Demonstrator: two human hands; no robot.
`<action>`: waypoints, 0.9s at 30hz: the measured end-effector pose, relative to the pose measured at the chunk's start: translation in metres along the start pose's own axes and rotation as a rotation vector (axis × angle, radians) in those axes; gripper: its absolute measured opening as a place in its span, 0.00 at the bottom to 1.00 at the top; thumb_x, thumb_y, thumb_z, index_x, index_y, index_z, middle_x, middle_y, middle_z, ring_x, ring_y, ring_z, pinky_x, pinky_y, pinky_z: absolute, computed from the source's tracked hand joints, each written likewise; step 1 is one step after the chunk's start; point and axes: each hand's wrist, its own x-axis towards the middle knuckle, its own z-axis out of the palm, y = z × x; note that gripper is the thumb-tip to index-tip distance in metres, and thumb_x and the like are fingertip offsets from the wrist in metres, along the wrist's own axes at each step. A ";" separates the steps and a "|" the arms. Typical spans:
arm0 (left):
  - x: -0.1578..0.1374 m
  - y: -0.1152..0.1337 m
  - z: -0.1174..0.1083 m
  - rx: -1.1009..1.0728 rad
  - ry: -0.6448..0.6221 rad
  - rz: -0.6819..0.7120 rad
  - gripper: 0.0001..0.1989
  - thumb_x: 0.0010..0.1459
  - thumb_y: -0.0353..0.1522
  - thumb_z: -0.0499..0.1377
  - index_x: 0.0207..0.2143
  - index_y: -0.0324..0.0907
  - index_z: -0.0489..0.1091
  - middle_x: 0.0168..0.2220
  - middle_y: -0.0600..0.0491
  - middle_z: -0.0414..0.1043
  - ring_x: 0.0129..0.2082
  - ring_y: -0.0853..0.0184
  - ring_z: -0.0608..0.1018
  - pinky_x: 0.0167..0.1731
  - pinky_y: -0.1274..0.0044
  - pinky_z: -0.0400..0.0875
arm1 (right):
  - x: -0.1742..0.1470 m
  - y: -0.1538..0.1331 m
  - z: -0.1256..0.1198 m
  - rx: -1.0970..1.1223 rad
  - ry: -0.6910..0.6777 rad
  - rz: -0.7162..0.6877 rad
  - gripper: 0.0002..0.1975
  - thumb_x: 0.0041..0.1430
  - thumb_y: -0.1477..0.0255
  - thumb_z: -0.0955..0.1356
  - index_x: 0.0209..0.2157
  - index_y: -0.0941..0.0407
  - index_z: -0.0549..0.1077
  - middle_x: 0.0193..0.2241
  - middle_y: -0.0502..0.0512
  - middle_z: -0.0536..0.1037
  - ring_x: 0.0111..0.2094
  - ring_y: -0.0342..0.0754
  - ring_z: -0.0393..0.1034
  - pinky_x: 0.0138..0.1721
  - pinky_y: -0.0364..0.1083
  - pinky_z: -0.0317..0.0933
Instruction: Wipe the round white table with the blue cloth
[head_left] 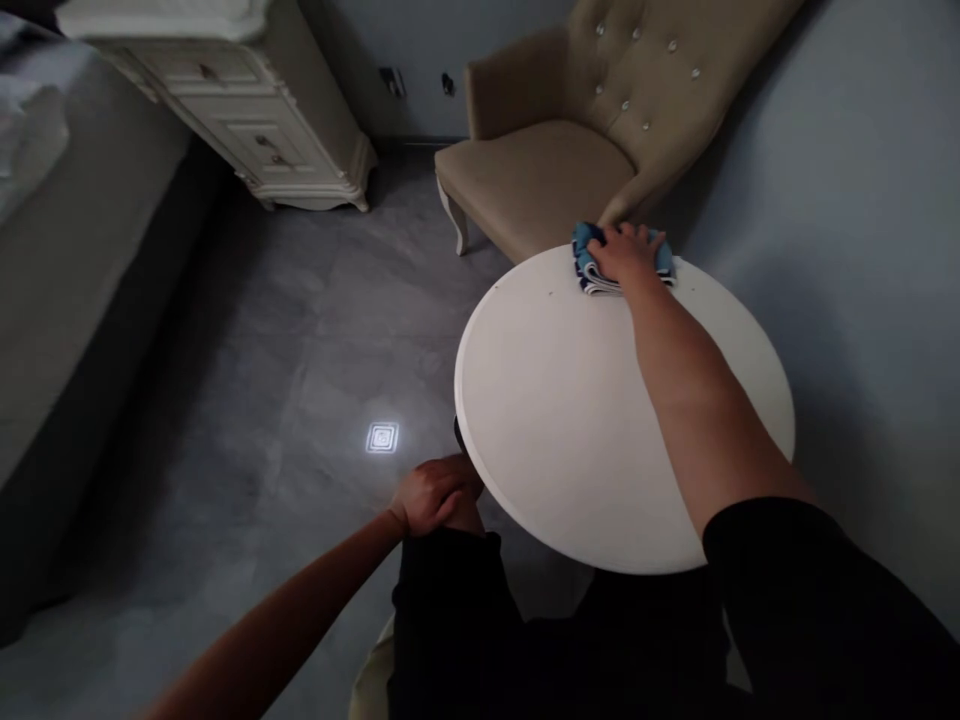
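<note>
A folded blue cloth (588, 262) with darker patches and white edging lies at the far rim of a round white table (555, 400). My right hand (628, 252) presses down on it from above, fingers spread over the folds and bent at their tips. Some small dark specks dot the tabletop near the cloth. Below and left of the table, my left hand (429, 497) rests on my bare knee (466, 515), holding no object. Its fingers drape loosely over the knee, and their tips are partly hidden.
Behind the table stands a beige tufted armchair (540, 180), close to the far rim. A white drawer cabinet (262, 130) is at the upper left, beside a bed (97, 200). A grey wall (862, 250) runs along the right. A lit square pattern (382, 437) shows on the floor.
</note>
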 end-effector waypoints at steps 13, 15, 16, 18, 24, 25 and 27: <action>-0.032 -0.001 0.003 0.065 -0.035 -0.122 0.23 0.74 0.40 0.51 0.57 0.43 0.83 0.51 0.43 0.86 0.50 0.52 0.86 0.55 0.59 0.80 | -0.177 -0.220 0.050 0.025 -0.151 -0.638 0.24 0.74 0.59 0.67 0.59 0.54 0.87 0.76 0.61 0.70 0.81 0.79 0.43 0.78 0.83 0.26; -0.036 0.001 0.004 0.094 -0.052 -0.172 0.23 0.73 0.40 0.52 0.55 0.44 0.83 0.50 0.42 0.86 0.49 0.52 0.86 0.54 0.59 0.80 | -0.232 -0.222 0.052 0.016 -0.161 -0.732 0.23 0.73 0.61 0.68 0.58 0.55 0.88 0.77 0.62 0.68 0.82 0.78 0.41 0.79 0.82 0.26; -0.038 0.003 0.005 0.106 -0.060 -0.194 0.22 0.73 0.40 0.52 0.54 0.43 0.84 0.49 0.42 0.86 0.49 0.52 0.86 0.54 0.59 0.80 | -0.261 -0.220 0.053 0.009 -0.167 -0.778 0.22 0.72 0.62 0.69 0.57 0.56 0.88 0.77 0.63 0.67 0.82 0.78 0.40 0.79 0.81 0.26; -0.041 0.007 0.007 0.121 -0.087 -0.226 0.22 0.73 0.40 0.53 0.52 0.43 0.84 0.49 0.41 0.85 0.49 0.52 0.85 0.55 0.59 0.79 | -0.317 -0.206 0.054 -0.006 -0.167 -0.860 0.21 0.71 0.64 0.70 0.58 0.58 0.87 0.79 0.63 0.65 0.83 0.78 0.39 0.79 0.81 0.26; -0.037 0.020 0.009 0.172 -0.167 -0.295 0.22 0.73 0.40 0.51 0.50 0.41 0.83 0.47 0.38 0.84 0.49 0.51 0.84 0.56 0.59 0.77 | -0.460 -0.114 0.052 -0.033 -0.106 -0.949 0.26 0.76 0.67 0.66 0.71 0.47 0.77 0.83 0.52 0.55 0.85 0.69 0.37 0.82 0.76 0.32; -0.036 0.022 0.009 0.180 -0.171 -0.299 0.23 0.74 0.40 0.50 0.50 0.40 0.83 0.47 0.38 0.84 0.49 0.50 0.84 0.56 0.59 0.77 | -0.477 -0.094 0.051 -0.044 -0.107 -0.931 0.27 0.77 0.66 0.65 0.73 0.43 0.75 0.83 0.48 0.53 0.85 0.67 0.37 0.83 0.75 0.33; -0.031 0.023 0.011 0.190 -0.175 -0.300 0.24 0.74 0.41 0.49 0.50 0.41 0.84 0.48 0.38 0.85 0.50 0.50 0.84 0.56 0.59 0.77 | -0.505 -0.054 0.049 -0.055 -0.108 -0.865 0.29 0.78 0.61 0.64 0.76 0.38 0.70 0.84 0.44 0.49 0.85 0.66 0.37 0.83 0.74 0.38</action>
